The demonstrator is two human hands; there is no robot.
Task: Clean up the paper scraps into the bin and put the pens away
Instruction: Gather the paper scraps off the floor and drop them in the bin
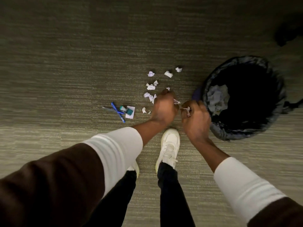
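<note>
Several crumpled white paper scraps (151, 86) lie scattered on the carpet ahead of me. My left hand (164, 107) is closed around scraps, with white paper poking out at its right side. My right hand (195, 118) grips more crumpled paper beside the rim of the bin. The black-lined bin (214, 128) stands at the right with paper inside it. Blue pens (117, 111) lie crossed on the floor to the left, next to a small green and white item (129, 110).
Grey-green carpet (82, 63) fills the view. My white shoe (169, 145) stands just below the hands, dark trouser legs under it. A dark shape (288, 31) sits at the far right top.
</note>
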